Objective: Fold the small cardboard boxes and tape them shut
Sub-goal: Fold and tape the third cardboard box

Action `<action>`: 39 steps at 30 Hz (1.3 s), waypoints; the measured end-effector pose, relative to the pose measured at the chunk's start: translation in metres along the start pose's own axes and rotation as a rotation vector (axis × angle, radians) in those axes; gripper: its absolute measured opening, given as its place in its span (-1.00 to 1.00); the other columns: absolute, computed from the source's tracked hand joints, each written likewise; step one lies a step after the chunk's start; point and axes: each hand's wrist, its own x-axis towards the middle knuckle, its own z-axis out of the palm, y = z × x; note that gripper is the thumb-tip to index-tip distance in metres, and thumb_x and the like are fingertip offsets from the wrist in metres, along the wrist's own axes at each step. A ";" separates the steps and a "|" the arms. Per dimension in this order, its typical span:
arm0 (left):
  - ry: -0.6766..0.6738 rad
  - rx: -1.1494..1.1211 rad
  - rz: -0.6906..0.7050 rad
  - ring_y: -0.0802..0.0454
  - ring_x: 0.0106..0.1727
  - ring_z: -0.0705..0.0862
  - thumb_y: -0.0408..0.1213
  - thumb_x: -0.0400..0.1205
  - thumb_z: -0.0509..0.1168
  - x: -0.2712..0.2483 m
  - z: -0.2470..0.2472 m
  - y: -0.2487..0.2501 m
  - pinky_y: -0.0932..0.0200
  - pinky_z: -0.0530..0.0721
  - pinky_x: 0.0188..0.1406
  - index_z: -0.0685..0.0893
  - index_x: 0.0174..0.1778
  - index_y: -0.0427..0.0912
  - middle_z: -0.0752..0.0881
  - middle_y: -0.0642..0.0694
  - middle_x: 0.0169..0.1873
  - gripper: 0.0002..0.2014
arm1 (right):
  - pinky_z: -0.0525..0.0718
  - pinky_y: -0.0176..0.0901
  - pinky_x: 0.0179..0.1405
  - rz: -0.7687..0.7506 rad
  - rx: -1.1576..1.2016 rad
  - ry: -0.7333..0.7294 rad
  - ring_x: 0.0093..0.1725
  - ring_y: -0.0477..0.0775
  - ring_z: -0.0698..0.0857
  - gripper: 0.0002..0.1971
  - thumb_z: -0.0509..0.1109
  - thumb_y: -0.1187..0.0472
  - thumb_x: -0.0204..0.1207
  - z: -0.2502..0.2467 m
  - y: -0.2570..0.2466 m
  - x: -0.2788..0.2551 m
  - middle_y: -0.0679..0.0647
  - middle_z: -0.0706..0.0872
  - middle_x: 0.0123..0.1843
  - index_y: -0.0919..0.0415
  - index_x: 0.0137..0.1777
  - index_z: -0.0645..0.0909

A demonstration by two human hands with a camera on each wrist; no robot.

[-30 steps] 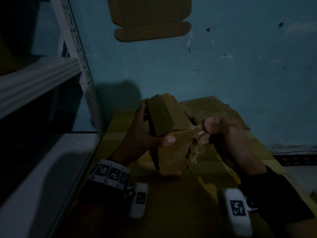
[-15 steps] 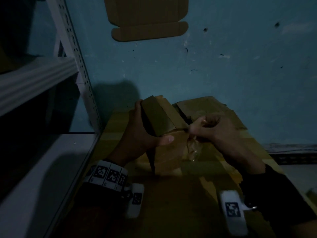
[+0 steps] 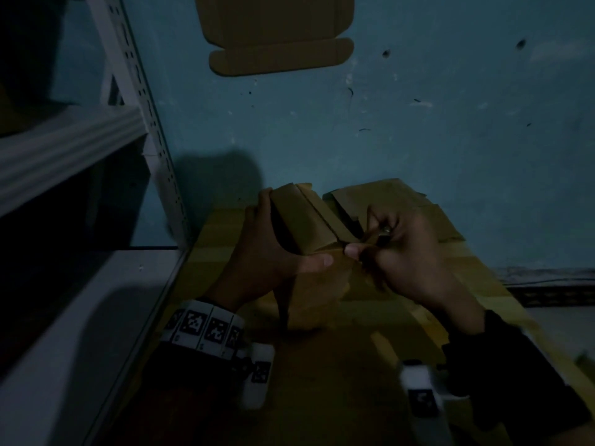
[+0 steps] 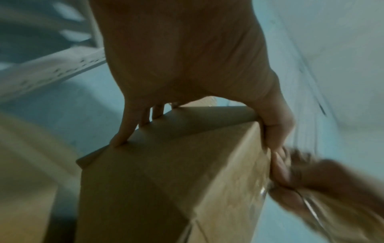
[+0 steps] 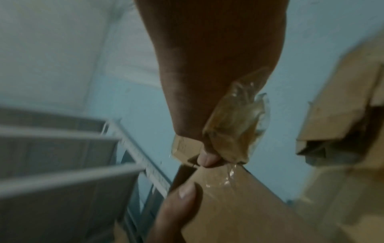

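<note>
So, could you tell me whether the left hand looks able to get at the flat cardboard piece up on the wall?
Probably not as things stand: the left hand grips the box, and the flat cardboard piece lies well beyond it.

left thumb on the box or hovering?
Touching. In the right wrist view the left thumb lies flat on the box face near its top edge; the head view agrees.

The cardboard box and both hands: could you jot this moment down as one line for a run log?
left hand: grips cardboard box | right hand: pinches crumpled clear tape at box's top corner | tape: not yet flat | stage: taping
</note>
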 end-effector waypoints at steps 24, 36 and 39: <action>-0.082 -0.468 0.002 -0.13 0.40 0.61 0.28 0.08 0.65 -0.006 -0.003 -0.001 -0.26 0.67 0.29 0.42 0.55 0.09 0.62 -0.05 0.40 0.08 | 0.57 -0.26 -0.53 0.301 0.899 -0.069 -0.48 0.08 0.67 -0.70 0.50 0.39 0.40 -0.018 -0.005 0.002 0.26 0.60 -0.51 0.25 -0.36 0.38; 0.141 -0.973 -0.106 -0.11 0.14 0.72 0.22 0.29 0.55 -0.002 -0.042 -0.008 0.04 0.77 -0.05 0.75 0.15 -0.07 0.80 -0.07 0.04 -0.40 | 0.64 -0.33 -0.51 0.377 0.653 0.113 -0.48 -0.05 0.67 -0.82 0.34 0.43 0.47 -0.042 -0.003 0.002 0.05 0.66 -0.51 0.33 -0.37 0.57; 0.232 -0.859 -0.134 -0.21 0.35 0.63 0.35 -0.07 0.63 -0.001 -0.073 -0.009 -0.12 0.69 0.00 0.63 0.41 -0.06 0.67 -0.18 0.36 0.09 | 0.78 -0.21 -0.30 0.421 0.633 0.252 -0.25 0.03 0.78 -0.86 0.30 0.36 0.58 -0.076 0.011 -0.001 0.13 0.77 -0.26 0.34 -0.20 0.61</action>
